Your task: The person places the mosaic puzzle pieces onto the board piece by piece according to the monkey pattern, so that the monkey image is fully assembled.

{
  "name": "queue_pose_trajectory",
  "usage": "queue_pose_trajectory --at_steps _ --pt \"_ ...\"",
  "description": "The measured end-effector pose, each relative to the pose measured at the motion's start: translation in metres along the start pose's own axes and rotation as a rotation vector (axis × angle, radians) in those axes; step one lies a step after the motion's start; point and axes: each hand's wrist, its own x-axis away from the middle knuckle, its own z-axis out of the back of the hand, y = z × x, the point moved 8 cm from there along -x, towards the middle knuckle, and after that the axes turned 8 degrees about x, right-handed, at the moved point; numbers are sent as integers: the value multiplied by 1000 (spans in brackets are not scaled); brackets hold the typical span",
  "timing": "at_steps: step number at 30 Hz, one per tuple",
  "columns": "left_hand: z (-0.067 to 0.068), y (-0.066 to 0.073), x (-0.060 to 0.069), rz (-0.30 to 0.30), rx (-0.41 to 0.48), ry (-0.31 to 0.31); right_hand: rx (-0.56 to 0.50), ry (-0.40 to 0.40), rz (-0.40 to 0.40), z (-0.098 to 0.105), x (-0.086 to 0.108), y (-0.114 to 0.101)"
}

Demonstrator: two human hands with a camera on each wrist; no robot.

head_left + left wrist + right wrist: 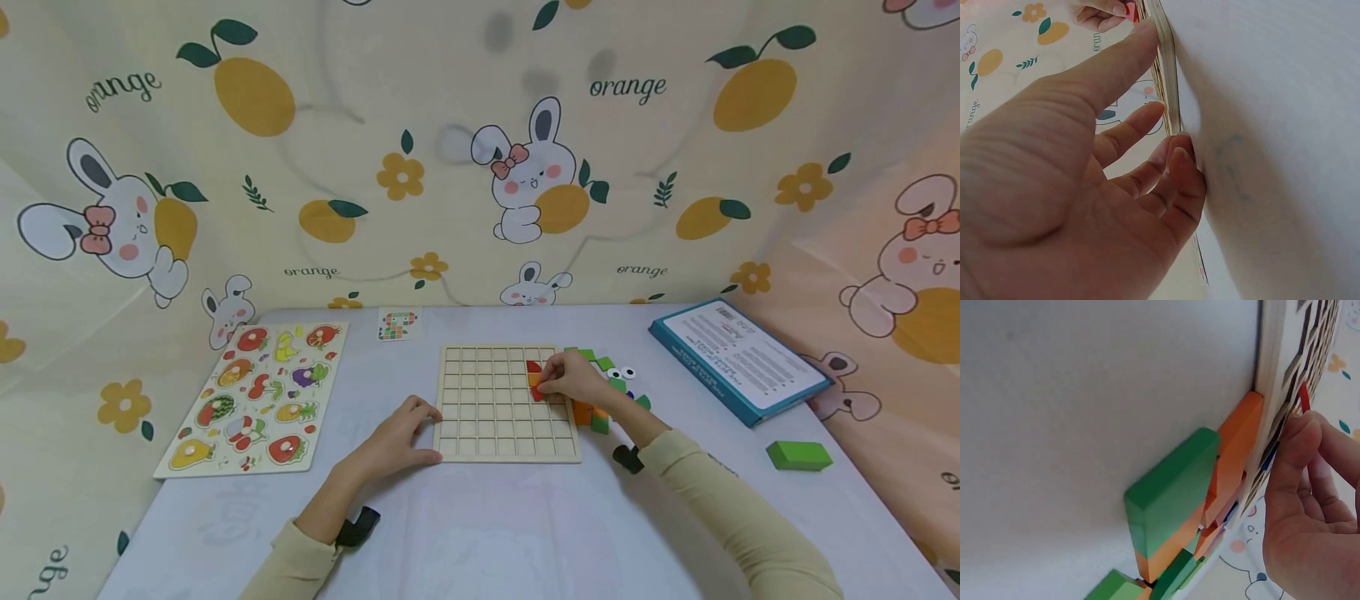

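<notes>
A wooden grid board (487,408) lies flat on the table. My left hand (393,437) rests against its left edge, thumb and fingertips touching the side with the fingers loosely bent. Over the right part of the grid, my right hand (577,379) pinches a small red block (537,394) between thumb and fingertips; the right wrist view shows only a sliver of this red block (1304,397). Just beyond it, a red piece (533,366) and an orange piece (534,379) sit in the grid. Part of the board is hidden under the right hand.
Loose colored blocks (600,423), green and orange among them, lie along the board's right side. A fruit puzzle board (258,400) is at left, with a small pattern card (398,324) behind. At right are a blue-edged box (738,358) and a green block (798,455).
</notes>
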Motion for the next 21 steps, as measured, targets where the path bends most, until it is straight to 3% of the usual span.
queue_pose_trajectory --at_steps 14,21 --pt "0 0 0 3 -3 2 49 -16 2 -3 0 0" --pt "0 0 0 6 -3 1 147 -22 39 -7 -1 -5"
